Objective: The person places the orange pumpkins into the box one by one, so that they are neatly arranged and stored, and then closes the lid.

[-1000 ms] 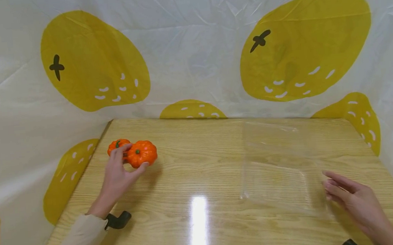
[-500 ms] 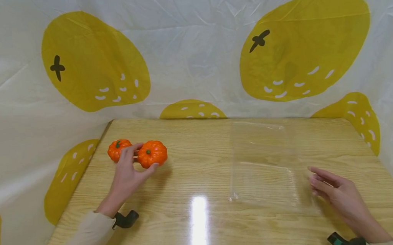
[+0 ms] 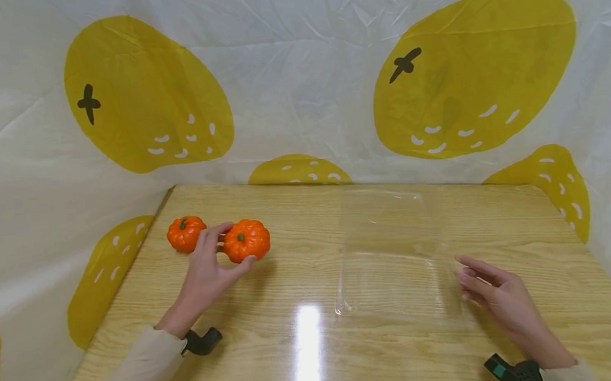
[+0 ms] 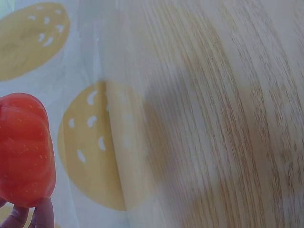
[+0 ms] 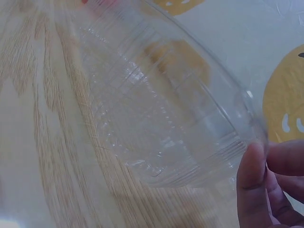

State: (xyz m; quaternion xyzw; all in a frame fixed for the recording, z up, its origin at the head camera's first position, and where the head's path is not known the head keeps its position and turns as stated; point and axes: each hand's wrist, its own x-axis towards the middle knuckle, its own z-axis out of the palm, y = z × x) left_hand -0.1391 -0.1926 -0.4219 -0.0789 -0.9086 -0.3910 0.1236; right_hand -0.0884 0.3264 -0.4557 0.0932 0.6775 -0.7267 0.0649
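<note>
My left hand grips an orange toy pumpkin between thumb and fingers, its green stem facing up and toward the camera. In the left wrist view the pumpkin shows at the left edge, with fingertips under it. A second orange pumpkin sits on the table just left of that hand. My right hand pinches the right edge of a clear plastic clamshell container, which lies opened out with its lid toward the back. The right wrist view shows thumb and fingers at the rim of the container.
The wooden table ends at a white curtain printed with yellow fruit, along the back and both sides. A bright light reflection lies on the tabletop. Dark camera mounts sit at both wrists.
My left hand has carried its pumpkin to the right, away from the other pumpkin. My right hand has moved left, and the clear container has shifted left with it.
</note>
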